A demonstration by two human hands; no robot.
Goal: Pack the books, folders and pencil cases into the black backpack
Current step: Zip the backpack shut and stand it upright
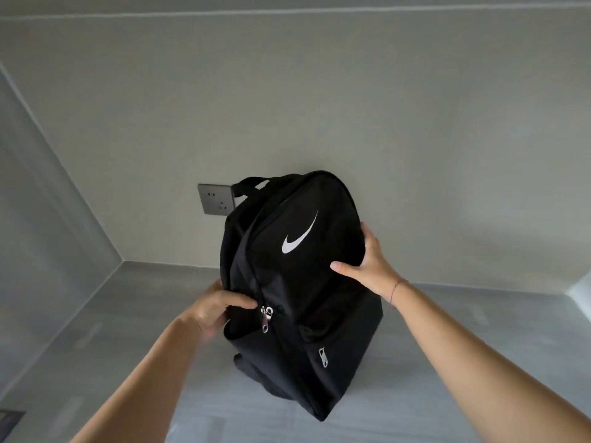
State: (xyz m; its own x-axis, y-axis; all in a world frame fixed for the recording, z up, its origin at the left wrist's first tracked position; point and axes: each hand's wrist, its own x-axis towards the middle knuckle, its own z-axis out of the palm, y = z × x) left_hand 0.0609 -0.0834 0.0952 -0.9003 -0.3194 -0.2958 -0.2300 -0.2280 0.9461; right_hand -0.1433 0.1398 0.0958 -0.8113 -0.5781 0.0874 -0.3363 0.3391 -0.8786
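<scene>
Grey floor, wall socket behind; black backpack held up, zipped; left hand pinches fabric beside zipper pull; right hand grips its right side.

Centre: the black backpack stands tilted in the middle and blocks a straight reach to the back wall.
Left flank: the left hand grips the bag's side, just beside the main zip pulls.
Right flank: the right hand clasps the upper right edge, with the thumb on the front panel.
Behind: the carry handle overlaps the wall socket; the room between the bag and the wall cannot be judged.
Sides: bare grey surface lies open to the right, and a narrower strip runs to the left side wall.
Above: open air over the bag's top.
Entry: the main zip looks closed.
</scene>
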